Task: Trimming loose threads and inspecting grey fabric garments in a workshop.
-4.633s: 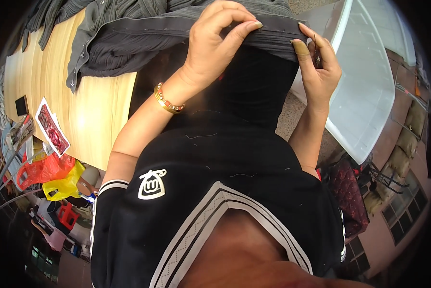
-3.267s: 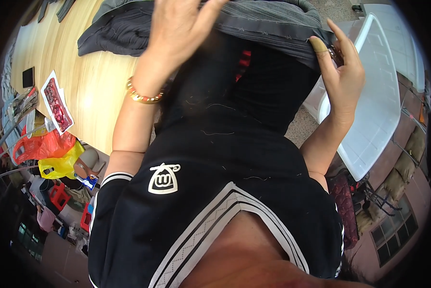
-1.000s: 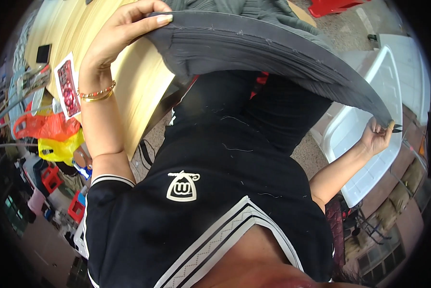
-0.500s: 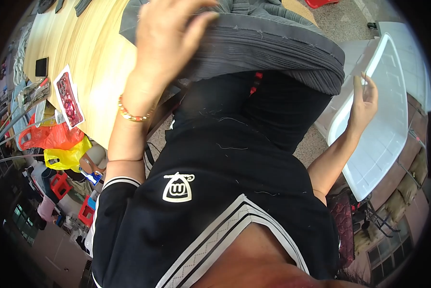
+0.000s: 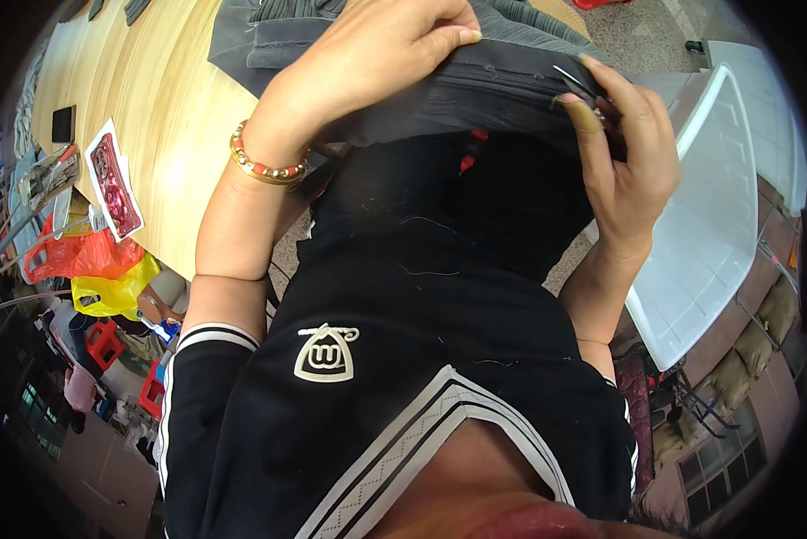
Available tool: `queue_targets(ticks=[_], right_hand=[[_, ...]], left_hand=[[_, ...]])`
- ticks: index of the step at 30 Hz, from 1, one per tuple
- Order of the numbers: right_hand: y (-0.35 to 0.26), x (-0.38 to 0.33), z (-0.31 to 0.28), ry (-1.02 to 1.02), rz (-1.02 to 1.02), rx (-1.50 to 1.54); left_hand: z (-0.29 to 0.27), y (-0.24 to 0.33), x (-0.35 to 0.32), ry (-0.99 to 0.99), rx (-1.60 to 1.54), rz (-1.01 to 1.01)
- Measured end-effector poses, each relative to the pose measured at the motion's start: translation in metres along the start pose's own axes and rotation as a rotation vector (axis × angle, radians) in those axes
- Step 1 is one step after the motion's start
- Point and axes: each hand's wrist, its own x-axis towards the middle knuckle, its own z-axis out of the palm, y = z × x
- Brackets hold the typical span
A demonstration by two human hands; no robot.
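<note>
A dark grey pleated garment (image 5: 502,85) lies across my lap and over the table's edge. Its flat seamed band has loose thread ends along it. My left hand (image 5: 385,54), with a gold and orange bracelet at the wrist, is closed at the band, thumb and forefinger together on the cloth. At the right end of the band my right hand (image 5: 633,148) is closed around small thread snips (image 5: 572,79). Their thin silver tip points up and left against the grey cloth. My fingers hide most of the snips.
The wooden table (image 5: 170,135) holds a black phone (image 5: 64,124) and a red printed card (image 5: 114,180). Red (image 5: 89,254) and yellow bags (image 5: 116,287) hang lower left. A white plastic bin (image 5: 709,225) stands at my right, near my forearm.
My left hand has moved right along the band and now pinches the cloth. My right hand has come in from beside the white bin to the garment, where the snips now show.
</note>
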Motion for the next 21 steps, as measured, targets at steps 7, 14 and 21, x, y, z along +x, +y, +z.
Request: queue_targets(ticks=[7,14,21], right_hand=[[0.011,0.004,0.005,-0.006,-0.163,-0.124],[0.004,0.007,0.009,-0.076,-0.17,-0.051],[0.001,0.011,0.013,-0.083,-0.189,-0.053]], left_hand=[[-0.002,0.005,-0.004,-0.012,-0.764,-0.26],[0.005,0.001,-0.009,-0.05,-1.323,-0.364],[0.009,-0.007,-0.008,-0.063,-1.353,0.0]])
